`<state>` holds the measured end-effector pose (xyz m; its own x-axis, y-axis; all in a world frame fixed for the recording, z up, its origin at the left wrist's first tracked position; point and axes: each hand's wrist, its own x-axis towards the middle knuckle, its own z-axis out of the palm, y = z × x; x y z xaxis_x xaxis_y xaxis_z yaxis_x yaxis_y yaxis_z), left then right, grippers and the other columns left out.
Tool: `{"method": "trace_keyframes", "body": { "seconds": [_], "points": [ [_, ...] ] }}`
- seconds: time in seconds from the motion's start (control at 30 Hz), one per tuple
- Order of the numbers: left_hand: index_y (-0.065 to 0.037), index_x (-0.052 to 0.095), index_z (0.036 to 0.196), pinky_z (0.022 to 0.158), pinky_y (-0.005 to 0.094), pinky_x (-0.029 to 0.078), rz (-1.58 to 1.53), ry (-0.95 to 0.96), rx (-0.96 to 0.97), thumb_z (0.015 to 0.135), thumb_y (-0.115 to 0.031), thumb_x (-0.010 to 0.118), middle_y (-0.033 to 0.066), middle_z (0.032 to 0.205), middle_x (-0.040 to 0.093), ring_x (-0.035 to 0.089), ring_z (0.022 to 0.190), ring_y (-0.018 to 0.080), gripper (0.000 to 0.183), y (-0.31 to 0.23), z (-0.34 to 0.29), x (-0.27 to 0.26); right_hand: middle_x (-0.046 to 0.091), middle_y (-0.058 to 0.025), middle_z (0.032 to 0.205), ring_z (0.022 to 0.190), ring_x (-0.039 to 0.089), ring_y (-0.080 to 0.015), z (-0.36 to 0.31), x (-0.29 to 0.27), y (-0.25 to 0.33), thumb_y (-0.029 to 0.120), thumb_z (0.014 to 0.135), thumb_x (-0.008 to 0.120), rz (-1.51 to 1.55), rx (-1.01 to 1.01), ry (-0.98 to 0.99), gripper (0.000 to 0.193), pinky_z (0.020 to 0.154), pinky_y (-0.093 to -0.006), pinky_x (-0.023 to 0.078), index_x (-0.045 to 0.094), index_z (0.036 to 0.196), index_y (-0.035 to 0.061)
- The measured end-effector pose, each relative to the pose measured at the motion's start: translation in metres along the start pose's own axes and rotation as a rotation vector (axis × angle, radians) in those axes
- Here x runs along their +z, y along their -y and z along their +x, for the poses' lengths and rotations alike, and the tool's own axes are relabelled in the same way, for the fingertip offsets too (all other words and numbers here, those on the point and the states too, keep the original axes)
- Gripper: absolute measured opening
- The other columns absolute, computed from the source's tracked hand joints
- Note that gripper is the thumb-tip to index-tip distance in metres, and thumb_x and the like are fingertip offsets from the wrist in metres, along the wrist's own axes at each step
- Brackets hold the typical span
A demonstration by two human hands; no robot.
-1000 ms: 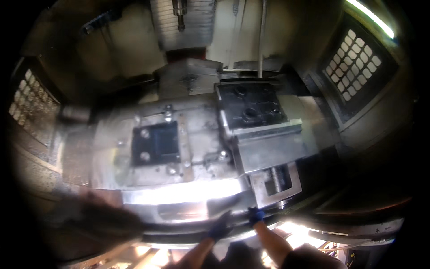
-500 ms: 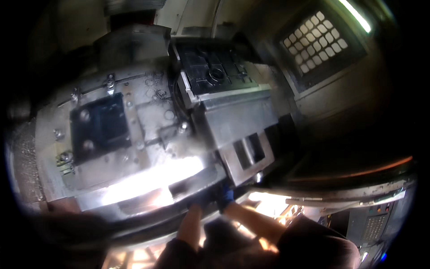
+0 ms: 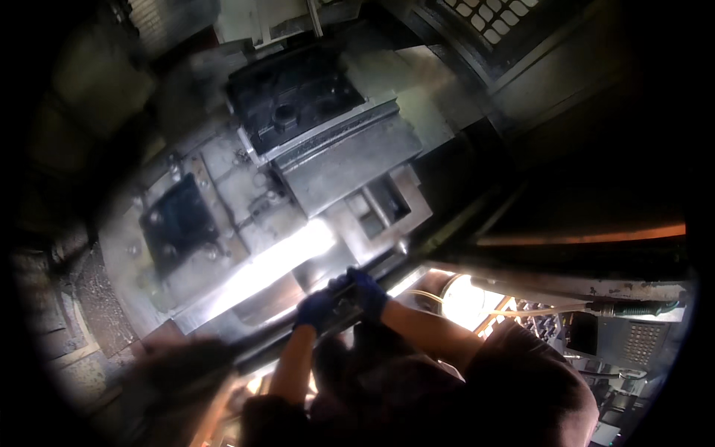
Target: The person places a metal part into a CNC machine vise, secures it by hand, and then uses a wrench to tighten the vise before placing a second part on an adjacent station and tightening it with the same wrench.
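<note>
Both of my hands wear blue gloves and sit close together on a dark rail (image 3: 261,346) along the front edge of a machine's work area. My left hand (image 3: 313,309) curls over the rail. My right hand (image 3: 366,290) grips it just to the right, almost touching the left. Beyond them lies the grey metal machine table (image 3: 223,186), lit by a bright glare. A grey vise (image 3: 342,160) on it clamps a dark block (image 3: 294,104) with round holes. A dark square plate (image 3: 179,220) is bolted to the table further left.
Metal chips (image 3: 89,283) cover the floor of the enclosure at the left. A control panel with a keypad (image 3: 640,343) and a hose with a green fitting (image 3: 633,307) are at the lower right. A gridded window (image 3: 491,18) is at the top right.
The view has swung and tilted, so the table and vise now sit diagonally and higher. My gloved hands have come up side by side onto the front rail.
</note>
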<state>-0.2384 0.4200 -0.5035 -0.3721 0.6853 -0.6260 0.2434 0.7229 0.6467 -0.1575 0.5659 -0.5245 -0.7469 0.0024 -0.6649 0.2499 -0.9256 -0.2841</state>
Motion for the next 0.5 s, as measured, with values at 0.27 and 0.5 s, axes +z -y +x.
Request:
{"method": "trace_keyframes", "body": {
  "seconds": [0.27, 0.5],
  "points": [
    [-0.016, 0.069, 0.114, 0.09, 0.0407, 0.05, 0.32, 0.165, -0.009, 0.09, -0.044, 0.055, 0.0162, 0.112, 0.068, 0.065, 0.104, 0.0329, 0.04, -0.035, 0.028, -0.007, 0.066, -0.0118, 0.116, 0.1, 0.063, -0.0176, -0.031, -0.063, -0.013, 0.032, 0.105, 0.04, -0.649, -0.383, -0.035, 0.038, 0.089, -0.0322, 0.051, 0.058, 0.122, 0.0034],
    [-0.011, 0.041, 0.144, 0.093, 0.0443, 0.048, -0.151, -0.195, 0.304, 0.084, -0.036, 0.072, 0.0219, 0.116, 0.065, 0.062, 0.104, 0.0414, 0.072, -0.06, -0.016, 0.058, 0.066, -0.0027, 0.078, 0.063, 0.059, -0.0107, -0.135, 0.049, 0.099, 0.023, 0.093, 0.065, -0.809, -0.466, 0.013, 0.023, 0.056, -0.0255, 0.046, 0.068, 0.099, 0.0001]
  ]
}}
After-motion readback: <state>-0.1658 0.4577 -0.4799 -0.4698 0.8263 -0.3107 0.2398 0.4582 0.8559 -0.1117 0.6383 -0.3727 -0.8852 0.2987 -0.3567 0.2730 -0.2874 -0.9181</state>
